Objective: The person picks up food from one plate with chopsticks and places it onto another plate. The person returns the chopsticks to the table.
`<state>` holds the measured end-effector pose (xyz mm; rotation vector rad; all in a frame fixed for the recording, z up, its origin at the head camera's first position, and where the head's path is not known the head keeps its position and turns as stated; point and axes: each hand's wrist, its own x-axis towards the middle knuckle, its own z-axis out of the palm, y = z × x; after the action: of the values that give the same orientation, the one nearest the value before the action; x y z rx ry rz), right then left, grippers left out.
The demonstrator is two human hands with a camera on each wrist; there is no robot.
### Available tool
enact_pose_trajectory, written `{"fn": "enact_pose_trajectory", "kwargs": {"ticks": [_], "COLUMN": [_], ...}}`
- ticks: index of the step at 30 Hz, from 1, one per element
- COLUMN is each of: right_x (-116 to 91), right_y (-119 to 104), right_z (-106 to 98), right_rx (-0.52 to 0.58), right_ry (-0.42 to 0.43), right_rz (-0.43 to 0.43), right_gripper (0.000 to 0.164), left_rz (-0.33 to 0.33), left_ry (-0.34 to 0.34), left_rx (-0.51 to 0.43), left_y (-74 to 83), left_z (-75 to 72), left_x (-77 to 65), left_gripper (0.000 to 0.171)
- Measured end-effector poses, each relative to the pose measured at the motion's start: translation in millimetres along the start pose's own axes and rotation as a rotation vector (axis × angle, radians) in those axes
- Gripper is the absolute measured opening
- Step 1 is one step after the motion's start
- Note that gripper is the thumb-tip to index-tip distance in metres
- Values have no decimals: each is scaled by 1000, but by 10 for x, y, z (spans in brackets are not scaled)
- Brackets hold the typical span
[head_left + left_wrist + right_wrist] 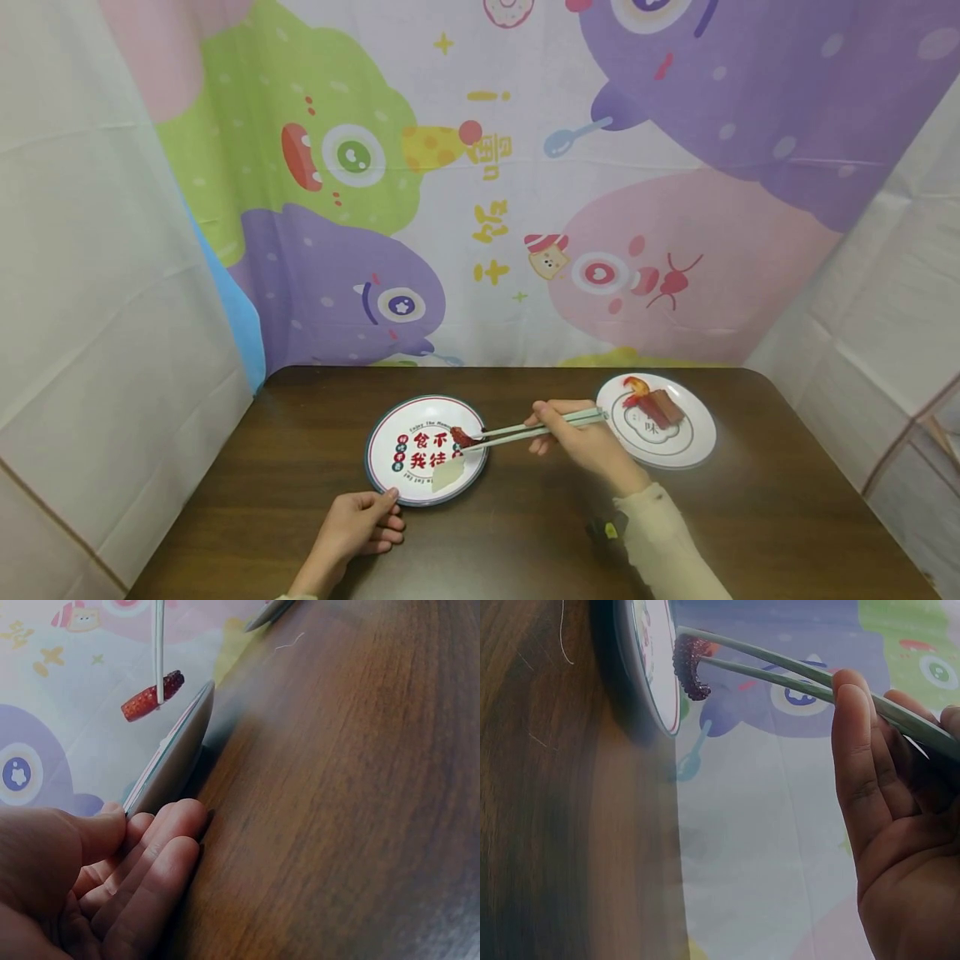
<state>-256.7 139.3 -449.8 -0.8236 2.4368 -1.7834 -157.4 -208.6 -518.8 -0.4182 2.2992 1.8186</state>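
Note:
My right hand [573, 433] holds a pair of pale green chopsticks [517, 430]. Between their tips is a dark red, bumpy, curved piece of food [692, 666], like a tentacle. It hangs just above a white plate [171, 754] with a dark green rim and red characters, apart from it in the left wrist view. At that plate's near-left edge my left hand [358, 527] pinches the rim, thumb on top and fingers curled below. A pale flat patch [447, 473] shows on the plate's near right; whether it is food or glare, I cannot tell.
To the right on the brown wooden table [525, 533] stands a second white plate [693, 446] bearing reddish-brown blocks [660, 408] and a yellow-red curved piece [636, 387]. A small black-and-yellow object [609, 529] shows beside the right sleeve. Behind the table hangs a cartoon-printed cloth [480, 317].

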Motion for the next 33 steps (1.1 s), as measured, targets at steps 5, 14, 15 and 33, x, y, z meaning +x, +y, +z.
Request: {"fn": "enact_pose_trajectory", "kwargs": {"ticks": [5,14,15,33], "right_x": [23,60,63,79], "right_y": [-23,-14,-2,62], "right_z": [28,78,86,229], "right_rx": [1,7,9,10], "right_ry": [-10,-38,-42,-77], "right_rz": [2,6,7,-36], "right_gripper": [31,29,29,29], "left_rz": [-18,-17,-18,1], "left_ry": [1,-6,-4,17], "left_rx": [5,8,9,-4], "left_y": [14,21,20,-24], "left_z": [-4,-7,-7,9], "left_x": [-8,-5,-4,21], "left_gripper": [42,43,43,44]}}
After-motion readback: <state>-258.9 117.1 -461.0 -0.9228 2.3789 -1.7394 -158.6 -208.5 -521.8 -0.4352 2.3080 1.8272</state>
